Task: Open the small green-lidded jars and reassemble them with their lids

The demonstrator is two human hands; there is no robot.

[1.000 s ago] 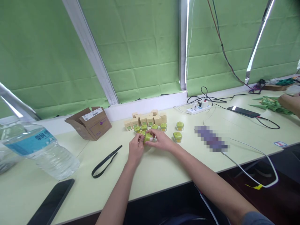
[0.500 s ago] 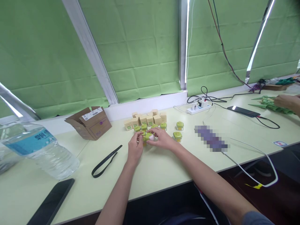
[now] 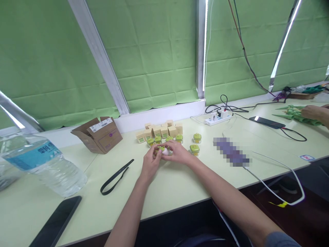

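Both of my hands meet at the middle of the table around a small green-lidded jar (image 3: 161, 149), mostly covered by fingers. My left hand (image 3: 150, 161) is closed on its left side, the thumb pressed to the front. From the right, the curled fingers of my right hand (image 3: 177, 153) grip it too. A pale pinkish-white piece (image 3: 166, 152) shows between the hands; I cannot tell what it is. Just behind stand several similar clear jars with green lids, one a green-lidded jar (image 3: 179, 138). Two more, a nearer jar (image 3: 194, 150) and a farther jar (image 3: 197, 138), stand to the right.
Several small tan boxes (image 3: 156, 131) stand behind the jars. Leftward are an open cardboard box (image 3: 102, 135), a black strap (image 3: 113, 180), a water bottle (image 3: 48, 161) and a black phone (image 3: 58, 223). Rightward lie a power strip (image 3: 218, 119), cables, another phone (image 3: 267, 121) and another person's hand (image 3: 315, 113).
My hands have drawn closer together around the jar, covering more of its green lid. My left hand has shifted slightly right, its thumb now across the front.
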